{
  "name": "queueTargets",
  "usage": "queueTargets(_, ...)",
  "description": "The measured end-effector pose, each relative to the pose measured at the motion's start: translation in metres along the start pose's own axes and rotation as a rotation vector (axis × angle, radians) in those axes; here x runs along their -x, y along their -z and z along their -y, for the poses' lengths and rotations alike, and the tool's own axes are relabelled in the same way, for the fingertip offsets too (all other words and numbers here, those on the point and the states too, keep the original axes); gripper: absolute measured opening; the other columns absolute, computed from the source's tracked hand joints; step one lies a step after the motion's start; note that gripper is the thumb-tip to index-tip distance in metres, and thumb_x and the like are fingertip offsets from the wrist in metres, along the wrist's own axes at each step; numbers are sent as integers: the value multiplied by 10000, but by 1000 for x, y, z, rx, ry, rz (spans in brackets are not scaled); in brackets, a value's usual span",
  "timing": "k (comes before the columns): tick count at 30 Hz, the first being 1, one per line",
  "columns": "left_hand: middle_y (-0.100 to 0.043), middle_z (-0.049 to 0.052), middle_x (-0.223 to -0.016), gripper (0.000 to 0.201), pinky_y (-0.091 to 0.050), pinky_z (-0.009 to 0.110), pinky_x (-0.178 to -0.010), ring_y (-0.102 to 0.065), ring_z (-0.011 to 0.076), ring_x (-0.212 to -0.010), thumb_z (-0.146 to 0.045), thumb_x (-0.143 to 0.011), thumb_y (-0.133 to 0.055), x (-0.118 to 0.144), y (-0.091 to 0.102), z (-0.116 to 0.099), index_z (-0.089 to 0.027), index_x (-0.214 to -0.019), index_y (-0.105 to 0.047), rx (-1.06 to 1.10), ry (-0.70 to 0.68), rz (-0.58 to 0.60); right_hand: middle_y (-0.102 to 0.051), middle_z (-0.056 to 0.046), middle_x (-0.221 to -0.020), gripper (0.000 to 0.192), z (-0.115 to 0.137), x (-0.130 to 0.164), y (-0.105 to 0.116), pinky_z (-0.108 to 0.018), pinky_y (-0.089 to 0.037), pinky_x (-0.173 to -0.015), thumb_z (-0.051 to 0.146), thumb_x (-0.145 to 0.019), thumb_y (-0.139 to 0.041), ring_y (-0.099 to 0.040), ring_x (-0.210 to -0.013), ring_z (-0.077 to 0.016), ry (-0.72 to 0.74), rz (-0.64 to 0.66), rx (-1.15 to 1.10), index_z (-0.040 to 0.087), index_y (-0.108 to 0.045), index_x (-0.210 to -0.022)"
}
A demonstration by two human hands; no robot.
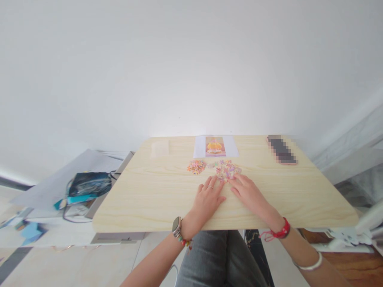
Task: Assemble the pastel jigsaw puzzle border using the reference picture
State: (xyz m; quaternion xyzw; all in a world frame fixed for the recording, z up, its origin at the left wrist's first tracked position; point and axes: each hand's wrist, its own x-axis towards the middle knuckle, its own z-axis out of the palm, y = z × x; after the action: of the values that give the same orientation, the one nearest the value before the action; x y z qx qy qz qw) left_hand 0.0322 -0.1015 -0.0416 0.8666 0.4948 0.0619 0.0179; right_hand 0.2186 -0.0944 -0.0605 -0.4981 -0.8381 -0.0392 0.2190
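Grey trousers [220,259] fill the near edge of the view, with both forearms reaching over them onto the pale wooden bench [149,199]. Left hand [208,199] lies flat on the wood, fingers [211,184] extended and loose, grasping nothing; a ring shows on one finger and a watch [176,226] sits at the wrist. Right hand [249,193] also rests palm down, its fingers [235,181] spread and touching the near edge of the larger pile of puzzle pieces [226,169]; no piece is visibly pinched. A red cord [279,232] circles that wrist. A smaller, more orange pile [196,166] sits just left of the larger one, apart from both hands. Beyond the piles lies a reference picture [215,146] on a white sheet. A phone [281,149] lies at the far right, a clear bag [160,148] at the far left. Judgement on progress: pieces appear loose and roughly sorted by colour into two heaps; no joined section is discernible, so assembly looks barely begun, with nearly all remaining.
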Motion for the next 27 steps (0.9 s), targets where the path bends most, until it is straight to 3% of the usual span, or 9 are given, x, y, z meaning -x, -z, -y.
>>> queueTargets(10, -325, 108, -1435, 474, -434, 468, -908, -334, 280, -1292, -391, -863, -480, -8, 0, 7, -258, -1309, -394, -71, -1, -6, -589, -146, -1071, 304, 2, -12, -3, -446, -461, -879, 162, -849, -429, -554, -1009, -266, -26, -23, 14, 171, -628, -1079)
queueTargets(19, -398, 152, -1379, 412, -465, 445, -885, -377, 287, -1267, -320, -864, -488, 17, 2, 14, -209, -1258, -444, -34, -9, -68, -600, -109, -999, 262, -16, 13, 9, -403, -472, -827, 190, -864, -415, -551, -952, -235, -134, -49, -70, 196, -651, -976)
queueTargets(27, -446, 165, -1319, 355, -468, 442, -885, -446, 290, -1198, -259, -851, -509, 19, 6, 15, -173, -1195, -484, 56, 44, -71, -596, -111, -997, 257, -8, 3, 8, -391, -447, -825, 182, -869, -421, -543, -943, -229, -127, -5, -45, 182, -655, -978)
